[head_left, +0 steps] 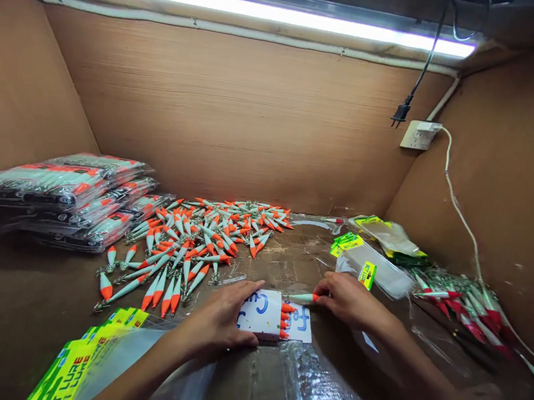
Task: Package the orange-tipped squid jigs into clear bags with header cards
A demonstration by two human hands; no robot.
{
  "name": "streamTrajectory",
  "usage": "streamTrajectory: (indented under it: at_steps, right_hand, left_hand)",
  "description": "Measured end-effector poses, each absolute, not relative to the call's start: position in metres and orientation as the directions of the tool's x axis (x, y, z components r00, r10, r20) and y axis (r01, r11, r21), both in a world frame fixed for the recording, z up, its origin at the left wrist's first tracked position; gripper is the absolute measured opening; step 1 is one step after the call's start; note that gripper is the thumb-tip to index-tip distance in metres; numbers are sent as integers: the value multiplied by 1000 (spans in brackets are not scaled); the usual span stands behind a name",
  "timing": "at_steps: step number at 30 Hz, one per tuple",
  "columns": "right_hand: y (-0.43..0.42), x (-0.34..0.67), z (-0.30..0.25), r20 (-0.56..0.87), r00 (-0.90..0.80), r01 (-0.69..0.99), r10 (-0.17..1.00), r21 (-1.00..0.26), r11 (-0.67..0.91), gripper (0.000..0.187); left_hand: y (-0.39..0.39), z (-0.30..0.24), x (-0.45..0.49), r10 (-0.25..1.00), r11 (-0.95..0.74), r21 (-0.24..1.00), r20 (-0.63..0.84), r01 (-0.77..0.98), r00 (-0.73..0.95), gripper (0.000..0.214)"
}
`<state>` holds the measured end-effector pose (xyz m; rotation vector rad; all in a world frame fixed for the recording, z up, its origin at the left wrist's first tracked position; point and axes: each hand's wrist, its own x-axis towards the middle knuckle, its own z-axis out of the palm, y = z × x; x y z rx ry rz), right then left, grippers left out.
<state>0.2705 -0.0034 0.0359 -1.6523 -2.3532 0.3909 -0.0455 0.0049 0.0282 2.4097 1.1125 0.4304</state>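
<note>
My left hand rests on a small white card with blue writing, fingers curled over its left edge. Several orange-tipped lures lie in a row on that card, tips pointing right. My right hand pinches one pale green lure with an orange tip and holds it just above the row. A large loose pile of the same orange and pale lures is spread on the bench behind the card.
Stacked bagged lures sit at the left. Green-headed empty bags lie at the near left, more bags at the right, red-tipped lures beyond. A wall socket and cable hang on the back wall.
</note>
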Motion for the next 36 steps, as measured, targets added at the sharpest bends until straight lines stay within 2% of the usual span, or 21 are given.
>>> streamTrajectory:
  at_steps: [4, 7, 11, 17, 19, 24, 31, 36]
  right_hand:
    - [-9, 236, 23, 123, -367, 874, 922, -294, 387, 19]
    - [-9, 226, 18, 180, -373, 861, 910, -299, 412, 16]
    - [-6, 233, 18, 164, -425, 835, 890, -308, 455, 13]
    - [-10, 237, 20, 120, -433, 891, 893, -92, 445, 17]
    - [-13, 236, 20, 120, -427, 896, 896, -74, 437, 17]
    - [-13, 235, 20, 113, -459, 868, 881, -156, 472, 19]
    - [-7, 237, 18, 126, -438, 803, 890, -391, 450, 13]
    - [-6, 245, 25, 78, -398, 826, 914, -404, 394, 16]
  left_hand:
    - [5, 25, -41, 739, -610, 533, 116, 587, 663, 96]
    - [4, 25, -37, 724, -626, 530, 122, 572, 679, 92]
    - [1, 27, -34, 706, -648, 500, 108, 575, 700, 80]
    - [0, 23, -35, 706, -661, 426, 71, 618, 705, 75]
    - [-1, 22, -35, 703, -667, 406, 67, 625, 708, 75]
    - [-2, 24, -35, 701, -675, 374, 58, 636, 711, 72]
    - [-3, 25, -35, 698, -677, 373, 54, 634, 714, 73]
    - [-3, 26, -35, 696, -676, 376, 42, 634, 717, 74]
